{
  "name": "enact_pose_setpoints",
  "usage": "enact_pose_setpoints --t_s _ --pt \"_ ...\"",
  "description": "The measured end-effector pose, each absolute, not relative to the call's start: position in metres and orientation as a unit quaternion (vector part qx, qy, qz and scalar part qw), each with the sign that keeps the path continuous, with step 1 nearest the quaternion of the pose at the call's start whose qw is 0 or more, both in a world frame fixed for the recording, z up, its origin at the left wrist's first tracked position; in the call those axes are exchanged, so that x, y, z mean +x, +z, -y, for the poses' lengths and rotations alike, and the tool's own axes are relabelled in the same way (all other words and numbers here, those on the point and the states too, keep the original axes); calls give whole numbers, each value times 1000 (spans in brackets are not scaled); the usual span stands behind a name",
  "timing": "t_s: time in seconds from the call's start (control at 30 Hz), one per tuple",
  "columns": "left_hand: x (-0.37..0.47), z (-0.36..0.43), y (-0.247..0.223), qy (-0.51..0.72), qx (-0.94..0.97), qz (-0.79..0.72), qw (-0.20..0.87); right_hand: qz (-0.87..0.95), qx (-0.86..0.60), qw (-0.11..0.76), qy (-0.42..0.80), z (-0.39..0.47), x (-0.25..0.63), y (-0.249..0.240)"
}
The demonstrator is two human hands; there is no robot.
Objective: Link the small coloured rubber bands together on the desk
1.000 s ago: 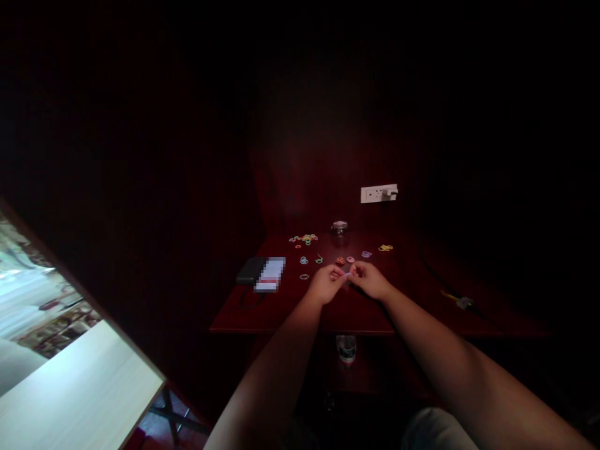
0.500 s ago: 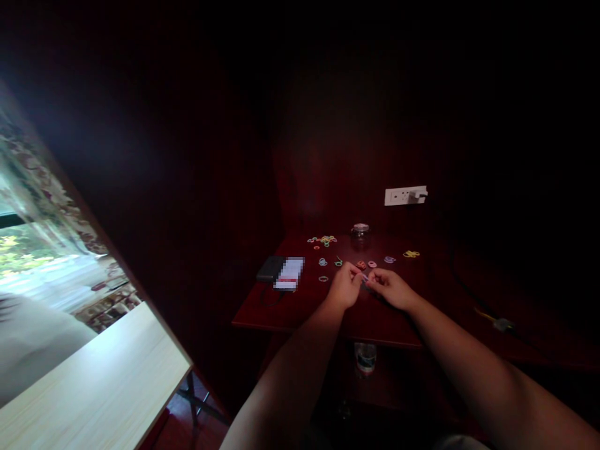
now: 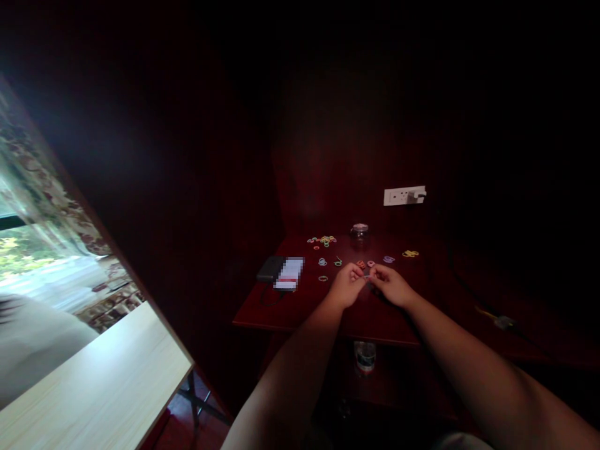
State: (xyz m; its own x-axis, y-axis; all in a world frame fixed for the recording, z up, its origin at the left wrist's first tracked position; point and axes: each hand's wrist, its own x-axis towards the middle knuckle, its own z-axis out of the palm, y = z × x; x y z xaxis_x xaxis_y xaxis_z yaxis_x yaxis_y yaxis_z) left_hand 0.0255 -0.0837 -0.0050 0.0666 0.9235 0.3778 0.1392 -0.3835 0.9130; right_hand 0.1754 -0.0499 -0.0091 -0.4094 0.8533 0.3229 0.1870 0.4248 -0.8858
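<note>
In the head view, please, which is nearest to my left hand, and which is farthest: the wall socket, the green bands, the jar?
From your left hand:
1. Green bands, just beyond it.
2. Jar, farther back on the table.
3. Wall socket, behind, to the right.

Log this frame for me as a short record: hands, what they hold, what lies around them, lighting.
left hand: the left hand pinches one side of a small pale band
right hand: the right hand pinches its other side
surface: dark red table
sorted bands: blue bands, green bands, orange bands, pink bands, purple bands, yellow bands
mixed bands: multicoloured pile, left of clear jar
wall: white socket panel
lighting: dim; brighter at far left
</note>
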Motion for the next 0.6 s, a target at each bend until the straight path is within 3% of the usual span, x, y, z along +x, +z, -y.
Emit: enact_pose_setpoints --t_s 0.6 --pt "28 84 -6 504 646 -481 312 741 -355 418 387 52 177 -6"
